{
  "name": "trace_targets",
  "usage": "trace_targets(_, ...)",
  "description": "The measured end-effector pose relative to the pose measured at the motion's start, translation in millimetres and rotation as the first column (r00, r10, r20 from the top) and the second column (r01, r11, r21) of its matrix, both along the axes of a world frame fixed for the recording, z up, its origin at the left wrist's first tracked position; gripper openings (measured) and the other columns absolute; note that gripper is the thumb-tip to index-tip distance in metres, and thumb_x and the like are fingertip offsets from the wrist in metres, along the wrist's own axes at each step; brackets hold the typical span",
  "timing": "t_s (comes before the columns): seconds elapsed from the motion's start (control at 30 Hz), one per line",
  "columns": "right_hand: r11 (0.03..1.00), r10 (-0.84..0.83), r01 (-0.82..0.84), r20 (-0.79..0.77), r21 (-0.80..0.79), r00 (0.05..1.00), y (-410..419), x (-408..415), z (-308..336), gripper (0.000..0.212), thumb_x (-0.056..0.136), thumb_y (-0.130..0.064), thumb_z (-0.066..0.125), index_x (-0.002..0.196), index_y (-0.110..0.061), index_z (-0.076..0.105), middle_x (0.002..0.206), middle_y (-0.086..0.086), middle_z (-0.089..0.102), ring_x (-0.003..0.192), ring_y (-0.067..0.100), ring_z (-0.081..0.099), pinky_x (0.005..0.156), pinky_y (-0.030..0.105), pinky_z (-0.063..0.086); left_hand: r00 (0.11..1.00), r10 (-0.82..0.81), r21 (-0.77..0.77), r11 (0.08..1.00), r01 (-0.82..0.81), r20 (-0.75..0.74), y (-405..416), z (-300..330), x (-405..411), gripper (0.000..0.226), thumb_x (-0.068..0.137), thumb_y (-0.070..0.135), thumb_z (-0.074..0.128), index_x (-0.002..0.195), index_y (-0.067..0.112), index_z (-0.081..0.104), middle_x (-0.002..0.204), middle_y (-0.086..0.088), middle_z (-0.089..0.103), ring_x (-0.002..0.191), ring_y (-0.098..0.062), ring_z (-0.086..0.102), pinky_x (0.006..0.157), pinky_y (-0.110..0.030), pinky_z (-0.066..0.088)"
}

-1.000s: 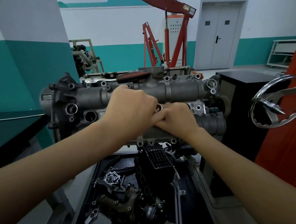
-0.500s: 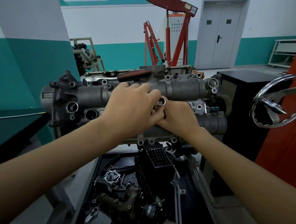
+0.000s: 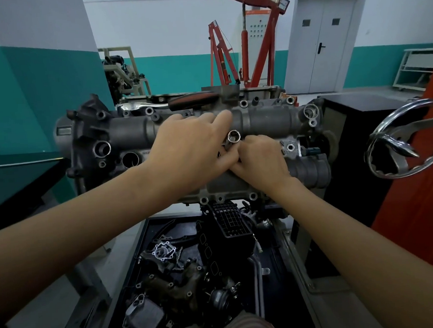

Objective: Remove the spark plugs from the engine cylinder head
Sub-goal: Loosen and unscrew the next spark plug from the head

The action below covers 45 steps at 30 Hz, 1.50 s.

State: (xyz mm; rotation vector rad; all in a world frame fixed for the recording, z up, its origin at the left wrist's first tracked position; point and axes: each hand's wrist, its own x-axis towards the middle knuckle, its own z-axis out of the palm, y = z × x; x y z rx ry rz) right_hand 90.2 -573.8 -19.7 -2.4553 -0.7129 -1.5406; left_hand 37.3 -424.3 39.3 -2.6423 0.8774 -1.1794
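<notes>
The grey cylinder head point(image 3: 266, 120) stands on a stand in front of me, its long cam housing running left to right. A shiny socket tube point(image 3: 234, 136) sticks up out of a plug well at its middle, open end toward me. My left hand point(image 3: 189, 150) lies over the head just left of the socket, fingers spread toward the housing and thumb side against the tube. My right hand point(image 3: 259, 161) grips the socket's lower part from the right with curled fingers. No spark plug shows; the well is hidden by both hands.
A ratchet with a red-black handle point(image 3: 193, 99) lies on top of the head at the back. A chrome handwheel point(image 3: 406, 142) juts out at right beside a red stand. Below me a black tray point(image 3: 139, 244) holds several loose engine parts. A red engine crane point(image 3: 253, 42) stands behind.
The socket has risen further out of the head between my hands. My left fingers have straightened and reached up toward the cam housing.
</notes>
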Motion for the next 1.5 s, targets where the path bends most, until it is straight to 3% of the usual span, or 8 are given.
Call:
trace_targets(0.2, 1.000, 0.018, -0.020, -0.075, -0.017, 0.997, 1, -2, 0, 0.035, 0.076, -0.024, 0.068, 0.051, -0.005, 0.051, 0.043, 0.008, 0.047, 0.037, 0.022, 0.042, 0.048, 0.022, 0.022, 0.999, -0.045, 0.041, 0.998, 0.044, 0.007, -2, 4, -4, 0.031, 0.092, 0.043, 0.033, 0.100, 0.016, 0.046, 0.078, 0.003, 0.040, 0.068, -0.016, 0.036, 0.062, -0.029, 0.027)
trace_targets(0.43, 1.000, -0.005, 0.009, -0.181, 0.020, 0.983, 2, -4, 2, 0.027, 0.078, -0.030, 0.070, 0.071, -0.005, 0.061, 0.059, 0.009, 0.054, 0.053, 0.022, 0.050, 0.051, 0.025, 0.028, 0.993, 0.099, 0.154, 0.982, -0.107, 0.058, -5, 11, -1, 0.047, 0.095, 0.053, 0.024, 0.075, 0.016, 0.045, 0.065, 0.003, 0.041, 0.059, -0.016, 0.044, 0.061, -0.029, 0.022)
trace_targets(0.6, 0.999, 0.041, -0.039, -0.171, 0.018, 0.984, 1, -5, 1, 0.039, 0.081, -0.030, 0.063, 0.054, -0.002, 0.056, 0.049, 0.013, 0.053, 0.043, 0.026, 0.051, 0.044, 0.024, 0.031, 0.980, 0.195, 0.141, 0.970, -0.199, 0.044, -9, 9, -5, 0.061, 0.087, 0.060, 0.012, 0.063, 0.017, 0.047, 0.053, 0.003, 0.042, 0.046, -0.013, 0.038, 0.048, -0.025, 0.019)
trace_targets(0.77, 0.998, -0.056, 0.050, -0.243, -0.030, 0.968, 4, -2, 1, 0.052, 0.078, -0.045, 0.021, 0.076, -0.007, 0.056, 0.062, 0.003, 0.045, 0.057, 0.015, 0.038, 0.045, 0.025, 0.017, 0.998, 0.035, 0.070, 0.997, -0.038, 0.045, -7, 4, -12, 0.028, 0.091, 0.044, 0.028, 0.087, 0.016, 0.028, 0.071, 0.003, 0.033, 0.062, -0.019, 0.038, 0.061, -0.033, 0.027)
trace_targets(1.03, 0.999, 0.040, -0.034, -0.215, 0.034, 0.976, 0, -2, 0, 0.035, 0.076, -0.029, 0.071, 0.053, -0.011, 0.052, 0.045, 0.006, 0.047, 0.042, 0.021, 0.045, 0.047, 0.024, 0.027, 0.989, 0.150, 0.147, 0.978, -0.151, 0.020, -3, 6, -3, 0.055, 0.090, 0.059, 0.018, 0.059, 0.018, 0.038, 0.050, 0.004, 0.036, 0.046, -0.012, 0.033, 0.063, -0.030, 0.029)
trace_targets(1.17, 1.000, 0.021, -0.024, -0.185, -0.016, 0.982, 1, 0, 0, 0.036, 0.081, -0.023, 0.065, 0.054, -0.009, 0.046, 0.046, 0.013, 0.053, 0.039, 0.028, 0.051, 0.046, 0.025, 0.026, 0.996, 0.060, 0.121, 0.990, -0.066, 0.059, 0, 4, -6, 0.045, 0.088, 0.057, 0.017, 0.077, 0.017, 0.035, 0.065, 0.004, 0.040, 0.056, -0.016, 0.041, 0.061, -0.030, 0.027)
trace_targets(1.33, 0.998, -0.022, 0.010, -0.232, -0.056, 0.972, 2, -3, 1, 0.052, 0.079, -0.048, 0.025, 0.080, -0.004, 0.053, 0.060, 0.007, 0.060, 0.049, 0.024, 0.050, 0.049, 0.026, 0.021, 0.999, -0.009, 0.117, 0.993, 0.003, 0.050, -3, 2, -9, 0.035, 0.092, 0.041, 0.028, 0.088, 0.012, 0.047, 0.075, -0.001, 0.038, 0.070, -0.026, 0.056, 0.060, -0.033, 0.028)
trace_targets(1.5, 1.000, 0.023, -0.024, -0.203, -0.002, 0.979, -1, -2, -1, 0.045, 0.076, -0.030, 0.071, 0.055, -0.015, 0.034, 0.042, 0.007, 0.050, 0.038, 0.026, 0.050, 0.047, 0.023, 0.020, 0.988, 0.152, 0.147, 0.977, -0.154, 0.023, -7, 8, -3, 0.055, 0.084, 0.059, 0.012, 0.057, 0.017, 0.036, 0.052, 0.004, 0.037, 0.048, -0.012, 0.032, 0.062, -0.030, 0.028)
